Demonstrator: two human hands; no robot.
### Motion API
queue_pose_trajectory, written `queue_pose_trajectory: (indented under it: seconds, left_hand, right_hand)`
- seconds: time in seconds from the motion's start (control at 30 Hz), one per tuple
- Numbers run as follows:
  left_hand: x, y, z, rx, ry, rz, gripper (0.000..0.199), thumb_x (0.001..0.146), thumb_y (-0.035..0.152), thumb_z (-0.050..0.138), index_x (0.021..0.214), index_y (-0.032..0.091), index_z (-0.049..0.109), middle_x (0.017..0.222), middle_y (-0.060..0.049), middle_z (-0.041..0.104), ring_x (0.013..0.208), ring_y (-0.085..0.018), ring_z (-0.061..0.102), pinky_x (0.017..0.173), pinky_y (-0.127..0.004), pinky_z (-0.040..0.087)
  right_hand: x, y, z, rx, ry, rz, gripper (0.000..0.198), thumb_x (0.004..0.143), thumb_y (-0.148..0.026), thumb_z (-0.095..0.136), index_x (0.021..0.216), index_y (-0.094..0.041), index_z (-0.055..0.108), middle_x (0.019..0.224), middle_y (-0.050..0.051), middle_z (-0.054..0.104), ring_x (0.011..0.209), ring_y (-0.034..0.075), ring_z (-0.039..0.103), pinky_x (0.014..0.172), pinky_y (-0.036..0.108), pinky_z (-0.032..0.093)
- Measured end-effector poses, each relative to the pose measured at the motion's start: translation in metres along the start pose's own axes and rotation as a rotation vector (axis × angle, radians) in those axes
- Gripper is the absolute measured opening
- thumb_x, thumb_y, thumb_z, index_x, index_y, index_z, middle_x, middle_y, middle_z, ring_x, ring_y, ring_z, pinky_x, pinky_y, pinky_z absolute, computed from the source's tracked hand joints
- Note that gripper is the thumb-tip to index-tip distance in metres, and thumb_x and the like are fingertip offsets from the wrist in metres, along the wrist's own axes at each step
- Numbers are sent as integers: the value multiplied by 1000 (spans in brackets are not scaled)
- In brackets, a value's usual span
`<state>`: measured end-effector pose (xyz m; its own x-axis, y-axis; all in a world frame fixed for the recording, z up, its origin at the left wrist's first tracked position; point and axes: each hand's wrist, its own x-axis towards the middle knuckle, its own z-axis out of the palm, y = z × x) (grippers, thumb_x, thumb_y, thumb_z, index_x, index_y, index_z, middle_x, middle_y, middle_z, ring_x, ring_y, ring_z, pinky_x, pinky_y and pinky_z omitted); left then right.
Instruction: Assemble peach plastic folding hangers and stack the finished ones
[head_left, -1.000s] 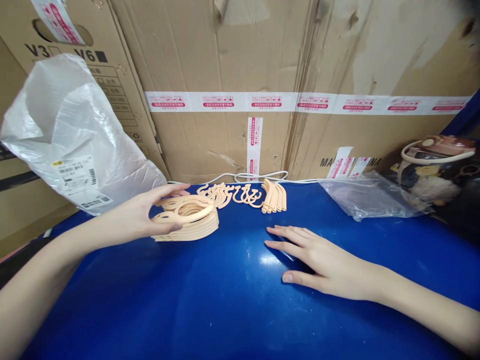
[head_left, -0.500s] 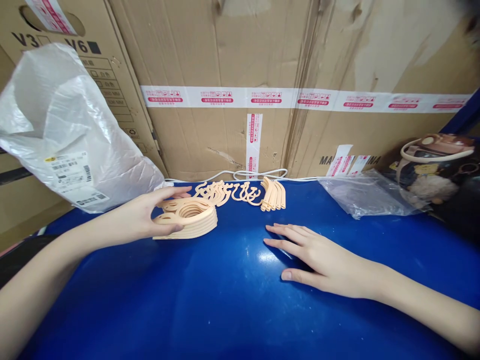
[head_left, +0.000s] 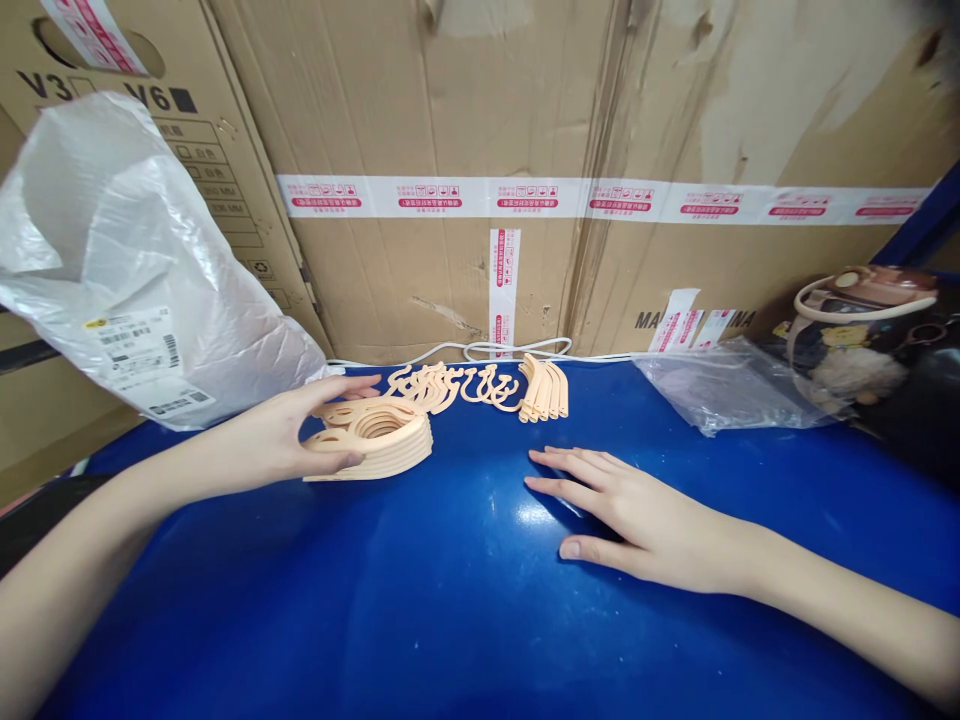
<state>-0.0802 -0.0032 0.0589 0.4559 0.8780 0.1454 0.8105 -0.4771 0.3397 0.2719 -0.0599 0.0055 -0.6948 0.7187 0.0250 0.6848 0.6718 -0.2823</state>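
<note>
My left hand is around the left end of a stack of peach plastic hanger pieces, thumb on the near side and fingers on the far side. The pieces are flat and curved, with oval openings, and lie on the blue table. Behind them is a row of loose peach hanger hooks, some overlapping. Just right of the hooks sits a small bundle of curved hanger arms. My right hand rests palm down by the table's middle, fingers spread, holding nothing; the bundle of arms is nearest to it.
Large cardboard boxes wall off the back of the blue table. A white plastic mailing bag leans at the left. A white cable runs along the back edge. Toward the right lie a clear plastic bag and a brown-lidded bottle.
</note>
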Motion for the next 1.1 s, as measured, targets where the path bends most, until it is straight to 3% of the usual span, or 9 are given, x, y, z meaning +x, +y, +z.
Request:
queue_pose_trajectory:
  seconds: [0.1,0.3,0.63,0.9,1.1]
  left_hand:
    - [3,-9,3,-11,8,13,53,88,40,54,134,16,43,137,-5,52,120,-23,54,97,-36,46]
    - [11,-32,7,-62,-67,-25,73,73,49,65,136,20,40,143,-7,46,124,-24,50,101,-35,43]
    - [3,-38,0,-7,-85,-30,80,75,52,65,142,25,30,148,-5,38,128,-24,45,104,-39,37]
    - [-6,-46,-14,50,-106,-119,85,71,49,69,143,25,30,139,-3,51,116,-22,55,100,-40,40]
    - [-4,-48,-16,51,-125,-174,85,68,52,70,141,23,36,143,-4,46,124,-25,50,103,-40,37]
  right_hand:
    - [0,0,0,-1,-3,1,58,93,-56,42,144,-28,37,153,6,28,139,30,27,112,52,25]
    - [1,-1,-1,-17,-4,5,59,93,-57,42,144,-28,37,154,5,27,139,28,26,112,51,25]
    - [0,-1,0,-65,-28,9,59,94,-58,38,145,-28,35,154,4,25,140,26,25,112,49,26]
    - [0,-2,0,-38,-11,2,59,93,-57,41,145,-28,36,154,5,26,140,28,25,112,51,26]
    - [-2,-3,1,-28,-3,-7,58,94,-55,42,145,-28,36,154,6,26,140,29,26,112,51,26]
